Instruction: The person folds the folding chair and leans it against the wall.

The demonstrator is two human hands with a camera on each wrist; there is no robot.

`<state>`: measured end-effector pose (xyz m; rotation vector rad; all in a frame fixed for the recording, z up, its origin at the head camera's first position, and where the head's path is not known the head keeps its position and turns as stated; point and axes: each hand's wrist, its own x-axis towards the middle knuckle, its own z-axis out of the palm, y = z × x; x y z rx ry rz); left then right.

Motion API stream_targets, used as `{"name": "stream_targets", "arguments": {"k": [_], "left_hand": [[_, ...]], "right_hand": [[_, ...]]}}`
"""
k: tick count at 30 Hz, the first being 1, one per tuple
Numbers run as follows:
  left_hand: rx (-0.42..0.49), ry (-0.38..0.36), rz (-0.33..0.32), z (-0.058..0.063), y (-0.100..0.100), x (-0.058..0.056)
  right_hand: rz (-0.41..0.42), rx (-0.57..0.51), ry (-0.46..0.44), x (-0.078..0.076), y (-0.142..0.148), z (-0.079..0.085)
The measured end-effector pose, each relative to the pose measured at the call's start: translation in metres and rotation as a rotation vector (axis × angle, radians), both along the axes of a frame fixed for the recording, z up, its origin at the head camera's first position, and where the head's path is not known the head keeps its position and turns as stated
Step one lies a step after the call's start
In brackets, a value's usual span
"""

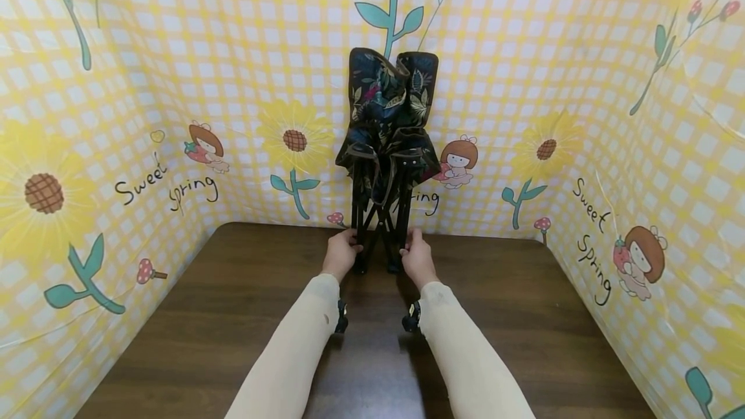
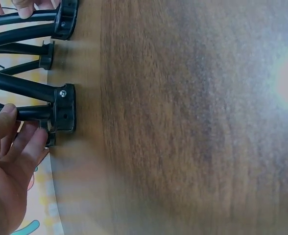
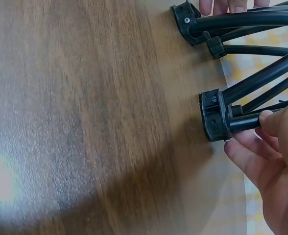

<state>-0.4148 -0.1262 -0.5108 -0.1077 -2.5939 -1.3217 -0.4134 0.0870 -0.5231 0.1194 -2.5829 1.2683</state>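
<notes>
A partly folded camping chair (image 1: 381, 96) with dark leaf-patterned fabric stands upright at the back of the brown table (image 1: 372, 341). Its black tube legs cross below the seat and end in black plastic feet (image 2: 63, 107). My left hand (image 1: 340, 254) holds a front leg low on the left side, thumb and fingers around the tube just above the foot. Opposite it, my right hand (image 1: 419, 257) grips the right front leg (image 3: 247, 122) near its foot, thumb on top and fingers beneath. The fabric hangs bunched between the frame tubes.
A yellow checked cloth (image 1: 262, 37) printed with sunflowers and cartoon figures surrounds the table on the back and both sides. The chair stands close to the back cloth. Each wrist carries a small black camera (image 1: 411, 317).
</notes>
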Motion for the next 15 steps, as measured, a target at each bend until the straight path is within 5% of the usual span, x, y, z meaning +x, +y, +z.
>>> {"name": "stream_targets", "arguments": {"k": [15], "left_hand": [[-0.057, 0.026, 0.001, 0.0026, -0.0036, 0.0039]], "right_hand": [[0.032, 0.049, 0.024, 0.0024, 0.0041, -0.0032]]}}
